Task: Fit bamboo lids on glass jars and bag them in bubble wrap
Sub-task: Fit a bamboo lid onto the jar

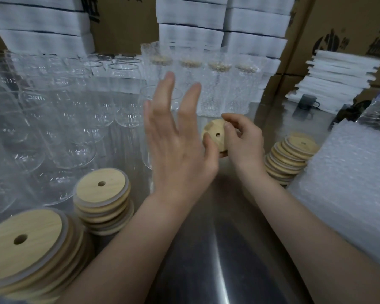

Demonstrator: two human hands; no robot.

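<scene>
While the right hand (pixel 239 137) pinches a bamboo lid (pixel 215 133) by its edge, tilted so its holed face looks back at the camera, the left hand (pixel 173 145) is spread flat and empty, blurred, fingers pointing away. An open jar (pixel 160 99) stands upright just past the left hand's fingertips, its mouth up; that hand is the nearer one to it, and the lid sits beside the left thumb, a little to the right of the jar. The next move likely turns on bringing lid and jar mouth together, lid face level over the rim.

More empty jars (pixel 53 119) crowd the surface (pixel 206 249) left of the left hand; bagged jars (pixel 206 84) stand in a row beyond both hands. Lid stacks (pixel 101 200) lie close by the left forearm, another lid stack (pixel 290 159) just right of the right wrist, with bubble wrap (pixel 349 183) further right. Bare steel between the forearms leaves working room; cartons and foam sheets wall the far side.
</scene>
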